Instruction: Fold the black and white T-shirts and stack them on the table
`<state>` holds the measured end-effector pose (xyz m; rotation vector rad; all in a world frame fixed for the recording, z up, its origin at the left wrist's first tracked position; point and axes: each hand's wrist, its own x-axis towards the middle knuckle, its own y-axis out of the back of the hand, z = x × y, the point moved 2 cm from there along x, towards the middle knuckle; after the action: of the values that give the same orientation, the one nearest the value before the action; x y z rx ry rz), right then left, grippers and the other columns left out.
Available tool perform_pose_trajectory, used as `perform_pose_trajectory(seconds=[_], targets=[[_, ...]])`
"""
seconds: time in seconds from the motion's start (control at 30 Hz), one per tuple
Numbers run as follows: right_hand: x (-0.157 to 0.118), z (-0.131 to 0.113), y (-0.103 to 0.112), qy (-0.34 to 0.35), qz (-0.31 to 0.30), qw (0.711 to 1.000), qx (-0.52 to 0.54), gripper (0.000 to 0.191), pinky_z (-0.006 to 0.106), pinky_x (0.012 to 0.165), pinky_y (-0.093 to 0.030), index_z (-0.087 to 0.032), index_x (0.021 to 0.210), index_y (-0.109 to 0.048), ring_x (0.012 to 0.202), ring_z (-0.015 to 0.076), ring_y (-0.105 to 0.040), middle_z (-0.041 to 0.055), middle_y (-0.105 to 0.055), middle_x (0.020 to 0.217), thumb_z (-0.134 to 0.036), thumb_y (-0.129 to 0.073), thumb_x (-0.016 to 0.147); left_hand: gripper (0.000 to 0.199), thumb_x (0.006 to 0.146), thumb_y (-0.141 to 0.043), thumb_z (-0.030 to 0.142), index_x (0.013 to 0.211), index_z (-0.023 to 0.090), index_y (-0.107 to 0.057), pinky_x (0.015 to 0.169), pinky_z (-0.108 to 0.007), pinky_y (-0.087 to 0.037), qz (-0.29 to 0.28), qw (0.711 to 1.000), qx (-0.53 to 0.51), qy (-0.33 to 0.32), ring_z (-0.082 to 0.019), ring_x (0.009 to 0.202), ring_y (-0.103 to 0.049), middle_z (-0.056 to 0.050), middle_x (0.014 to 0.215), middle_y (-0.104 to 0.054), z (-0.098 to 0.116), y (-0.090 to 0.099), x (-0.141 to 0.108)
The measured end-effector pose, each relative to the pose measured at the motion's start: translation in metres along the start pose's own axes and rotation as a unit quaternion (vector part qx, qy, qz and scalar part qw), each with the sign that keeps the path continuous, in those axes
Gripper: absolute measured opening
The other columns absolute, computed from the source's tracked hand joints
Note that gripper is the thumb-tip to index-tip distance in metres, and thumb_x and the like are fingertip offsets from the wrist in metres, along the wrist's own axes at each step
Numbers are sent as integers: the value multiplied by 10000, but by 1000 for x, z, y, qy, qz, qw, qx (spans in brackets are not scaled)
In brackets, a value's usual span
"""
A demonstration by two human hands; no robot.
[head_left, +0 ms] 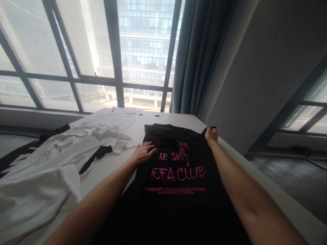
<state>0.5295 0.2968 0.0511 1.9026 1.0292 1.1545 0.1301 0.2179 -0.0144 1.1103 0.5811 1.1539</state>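
A black T-shirt (176,211) with pink lettering lies spread on the white table, its lower part running out of the bottom of the view. My left hand (144,152) rests flat on the shirt's left edge, fingers spread. At the upper right corner of the shirt, my right hand (211,135) is closed around a bit of the black cloth, which is lifted slightly and sticks out beyond the fist. Part of the lettering on the left side is folded out of sight.
White shirts (51,173) and dark garments lie heaped on the left of the table (178,119). Several white sheets (107,119) lie at the far left. Beyond the table stand windows, a grey-blue curtain (196,51) and a wall (255,68).
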Motion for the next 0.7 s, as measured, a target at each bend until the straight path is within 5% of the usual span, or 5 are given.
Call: perform_pose_trajectory(seconds=[0.17,0.3,0.43,0.57,0.7], targets=[[-18,-96,-13,41,28,995,83,428,285,918,-420,-170,1307,-481,1131,224,-565,113,-636,1244,-392,-232,1039,585,962,-253,644,1348,348,-577,1189,-534,-183,-2,1000,2,-3,-277,1474,-273,-1,1568,-392,-1,0,0],[-68,-162,-43,259,-165,946,101,340,316,941,-417,-170,1149,-609,1071,245,-591,109,-646,1209,-430,-480,973,599,959,-249,652,1362,342,-567,1187,-541,-184,0,1000,12,-3,-281,1469,-288,-11,1571,-384,0,0,0],[-100,-187,-66,339,-244,908,28,383,406,1033,-367,-191,920,-687,1113,275,-577,93,-647,1179,-559,-583,890,604,956,-255,653,1362,332,-566,1187,-559,-175,-6,1000,15,-4,-284,1477,-270,-20,1570,-384,1,1,0],[-90,-188,-75,267,-190,944,40,580,526,1147,-168,-170,889,-696,1203,289,-544,123,-664,1173,-602,-322,989,625,946,-269,668,1367,313,-562,1188,-564,-174,-14,1000,17,-3,-292,1482,-254,-23,1576,-371,4,2,-1],[-68,-190,-88,141,-212,965,60,657,576,1155,-125,-105,1359,-513,1363,327,-419,213,-517,1425,-603,-297,990,634,938,-288,679,1378,305,-551,1188,-571,-167,-14,1000,18,-4,-295,1483,-250,-27,1575,-373,5,3,-2]])
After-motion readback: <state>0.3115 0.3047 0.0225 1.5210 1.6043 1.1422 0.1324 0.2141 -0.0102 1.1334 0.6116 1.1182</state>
